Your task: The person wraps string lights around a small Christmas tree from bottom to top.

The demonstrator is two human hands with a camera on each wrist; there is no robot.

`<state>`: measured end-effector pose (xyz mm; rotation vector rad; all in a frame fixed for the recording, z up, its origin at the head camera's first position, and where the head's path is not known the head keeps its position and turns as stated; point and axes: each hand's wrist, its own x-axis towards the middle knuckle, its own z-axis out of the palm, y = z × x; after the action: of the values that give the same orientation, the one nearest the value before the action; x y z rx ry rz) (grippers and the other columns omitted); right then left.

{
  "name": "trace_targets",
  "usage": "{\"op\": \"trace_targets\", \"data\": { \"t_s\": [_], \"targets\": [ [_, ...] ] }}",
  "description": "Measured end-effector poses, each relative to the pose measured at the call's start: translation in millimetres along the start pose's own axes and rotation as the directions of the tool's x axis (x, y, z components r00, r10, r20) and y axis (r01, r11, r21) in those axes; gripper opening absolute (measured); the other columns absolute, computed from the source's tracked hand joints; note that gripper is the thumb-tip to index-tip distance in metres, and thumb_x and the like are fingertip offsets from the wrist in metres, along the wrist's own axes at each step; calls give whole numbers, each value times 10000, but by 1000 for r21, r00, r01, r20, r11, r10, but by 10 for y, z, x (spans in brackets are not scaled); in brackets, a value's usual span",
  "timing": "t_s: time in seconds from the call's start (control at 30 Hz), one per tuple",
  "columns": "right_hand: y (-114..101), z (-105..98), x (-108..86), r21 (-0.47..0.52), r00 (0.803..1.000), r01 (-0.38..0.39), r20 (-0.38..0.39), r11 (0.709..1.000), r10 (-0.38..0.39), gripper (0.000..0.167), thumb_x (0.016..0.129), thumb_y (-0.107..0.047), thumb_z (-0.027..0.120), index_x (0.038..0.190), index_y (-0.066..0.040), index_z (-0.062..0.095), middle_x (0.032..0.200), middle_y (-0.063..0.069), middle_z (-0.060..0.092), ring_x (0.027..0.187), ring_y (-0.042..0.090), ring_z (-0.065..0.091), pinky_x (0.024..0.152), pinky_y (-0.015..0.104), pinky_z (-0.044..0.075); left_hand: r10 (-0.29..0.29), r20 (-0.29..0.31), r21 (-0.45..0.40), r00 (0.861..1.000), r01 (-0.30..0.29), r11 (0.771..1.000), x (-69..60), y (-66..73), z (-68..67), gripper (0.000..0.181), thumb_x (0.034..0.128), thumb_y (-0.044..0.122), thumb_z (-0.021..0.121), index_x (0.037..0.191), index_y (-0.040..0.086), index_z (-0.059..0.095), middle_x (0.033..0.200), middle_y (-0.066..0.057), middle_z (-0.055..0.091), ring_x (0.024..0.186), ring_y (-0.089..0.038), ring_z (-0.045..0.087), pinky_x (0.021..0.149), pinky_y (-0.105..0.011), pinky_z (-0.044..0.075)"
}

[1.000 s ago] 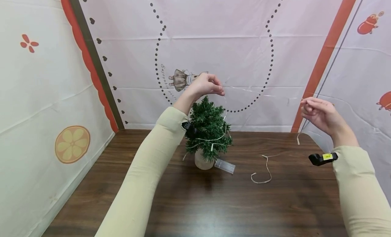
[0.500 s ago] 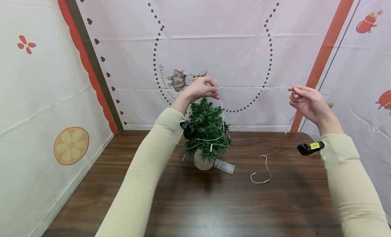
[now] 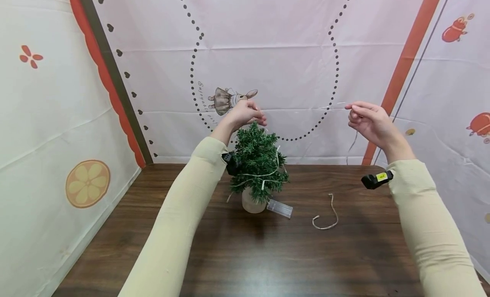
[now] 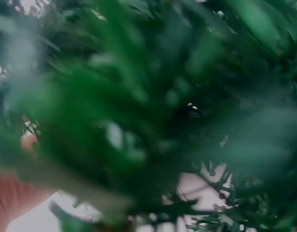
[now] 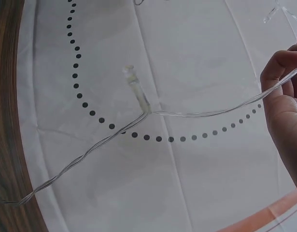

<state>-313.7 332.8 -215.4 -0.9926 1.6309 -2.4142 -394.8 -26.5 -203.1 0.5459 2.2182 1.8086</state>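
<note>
A small green tree (image 3: 254, 156) in a pale round pot (image 3: 253, 202) stands on the table, with a clear light string (image 3: 264, 175) looped around its lower branches. Above the treetop, my left hand (image 3: 245, 113) pinches the string between thumb and fingers. Off to the right, my right hand (image 3: 371, 121) pinches another stretch of it, and the string spans the air between the hands. In the right wrist view, the string (image 5: 201, 114) runs out of the hand (image 5: 286, 96) and hangs down past a small bulb (image 5: 136, 89). Blurred branches (image 4: 138, 96) fill most of the left wrist view.
A clear battery box (image 3: 280, 208) lies right of the pot on the wooden table (image 3: 245, 254). Farther right, a loose end of string (image 3: 335, 214) curls on the tabletop. Printed cloth (image 3: 268, 67) hangs behind and at both sides.
My right hand has moved left and up, toward the tree, with the string in its fingers. My left hand has shifted slightly left and down over the treetop, still pinching the string.
</note>
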Motion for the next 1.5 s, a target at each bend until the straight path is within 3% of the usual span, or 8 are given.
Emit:
{"op": "trace_targets", "data": {
  "t_s": [0.33, 0.5, 0.67, 0.8, 0.93, 1.2, 1.33, 1.5],
  "targets": [
    [47, 60, 66, -10, 999, -20, 33, 1000, 21, 244, 989, -9, 427, 1041, 52, 657, 742, 46, 538, 682, 150, 455, 637, 259, 410, -45, -58, 83, 997, 49, 995, -8, -136, -142, 122, 893, 84, 649, 811, 24, 583, 1209, -99, 566, 1061, -174, 577, 1015, -360, 455],
    [57, 100, 87, -12, 998, -29, 58, 1000, 29, 254, 992, -8, 414, 1055, 55, 652, 752, 52, 539, 695, 152, 468, 655, 259, 429, -46, -100, 133, 994, 59, 989, -43, -200, -203, 207, 914, 173, 636, 777, 27, 583, 1014, -42, 568, 857, -169, 545, 899, -347, 502],
    [57, 138, 100, -9, 997, -31, 69, 999, 31, 260, 994, -10, 410, 1038, 53, 658, 757, 53, 549, 697, 157, 468, 678, 260, 464, -34, -145, 190, 989, 61, 980, -79, -274, -236, 316, 952, 260, 580, 793, -7, 636, 876, -68, 639, 811, -190, 614, 734, -259, 507],
    [68, 156, 93, -48, 998, -25, 64, 999, 28, 264, 997, -24, 412, 1023, 33, 667, 755, 43, 533, 693, 153, 442, 677, 256, 452, -44, -173, 85, 984, 59, 995, -99, -334, -271, 352, 983, 268, 520, 832, -25, 643, 879, -119, 671, 834, -199, 659, 716, -242, 525],
    [90, 154, 64, -62, 999, -23, 43, 998, 26, 264, 997, -30, 416, 1007, 24, 675, 742, 37, 528, 684, 147, 435, 676, 250, 456, -70, -183, -42, 981, 64, 997, -122, -404, -318, 383, 995, 331, 479, 779, 56, 634, 808, -63, 668, 781, -182, 636, 676, -243, 503],
    [117, 148, 50, -40, 998, -42, 53, 998, 44, 268, 996, -15, 407, 1017, 37, 669, 747, 39, 538, 686, 146, 441, 668, 255, 446, -143, -204, -83, 969, 129, 988, -190, -500, -398, 438, 999, 384, 447, 939, -12, 625, 828, -42, 592, 558, -97, 541, 572, -224, 551],
    [112, 182, 80, -39, 996, -48, 77, 998, 50, 268, 996, -10, 403, 1025, 36, 666, 757, 40, 532, 695, 150, 437, 676, 258, 440, -79, -233, -87, 969, 61, 994, -213, -520, -424, 342, 1011, 293, 450, 1009, -8, 611, 840, -56, 632, 578, -113, 606, 722, -327, 586],
    [121, 241, 136, -64, 994, -50, 92, 997, 56, 246, 989, -13, 428, 1016, 28, 669, 750, 39, 521, 688, 157, 415, 660, 267, 398, 0, -264, -207, 964, -57, 977, -239, -567, -497, 191, 959, 95, 549, 1089, -32, 607, 874, -85, 677, 749, -170, 671, 974, -468, 480]
  ]
}}
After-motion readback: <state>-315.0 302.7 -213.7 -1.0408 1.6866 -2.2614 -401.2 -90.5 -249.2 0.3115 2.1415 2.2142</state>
